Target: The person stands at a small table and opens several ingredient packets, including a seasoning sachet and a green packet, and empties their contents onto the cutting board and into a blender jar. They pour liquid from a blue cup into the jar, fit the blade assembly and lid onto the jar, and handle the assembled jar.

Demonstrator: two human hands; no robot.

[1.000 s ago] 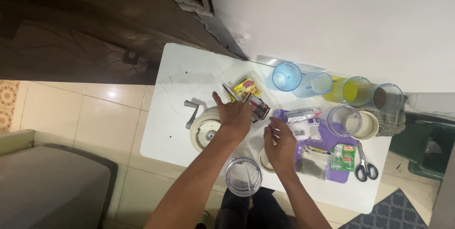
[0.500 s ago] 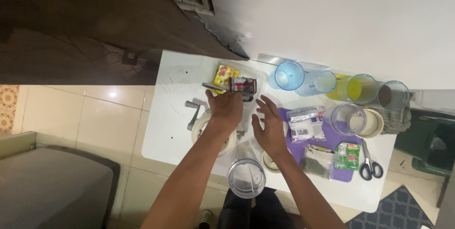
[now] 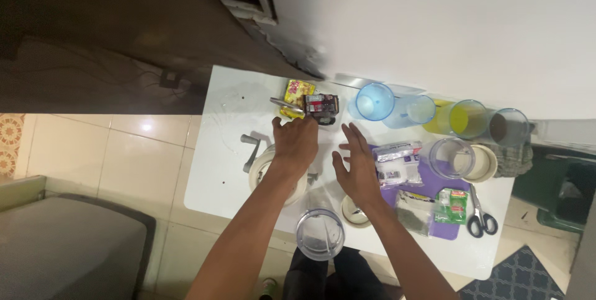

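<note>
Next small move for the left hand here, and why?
Probably a short reach forward to close on the dark sachet. The left hand lies just short of it, fingers pointing that way, holding nothing visible. The right hand hovers open and empty beside it.

Yellow sachet (image 3: 296, 96) and dark red-labelled packet (image 3: 322, 106) sit just beyond the left hand (image 3: 297, 140) fingertips. White pouch (image 3: 394, 162) lies beside the right hand (image 3: 355, 163) fingers; green packet (image 3: 451, 205) farther right.
</note>
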